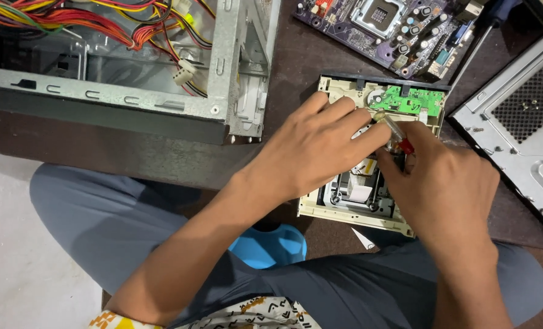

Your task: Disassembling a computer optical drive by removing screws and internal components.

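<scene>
An opened optical drive (344, 210) with a cream plastic frame lies on the dark brown table in front of me; a green circuit board (408, 100) sits at its far end. My left hand (314, 146) rests flat on the drive's middle, fingers spread and pressing down on it. My right hand (445, 183) grips a small screwdriver (396, 133) with a clear and red handle, its tip pointing into the drive near the green board. The hands hide most of the drive's mechanism.
An open metal computer case (222, 73) with coloured wire bundles (100, 24) stands at far left. A purple motherboard (393, 30) lies at the back. A case side panel (521, 122) lies at right. A blue object (271, 247) sits by my knees.
</scene>
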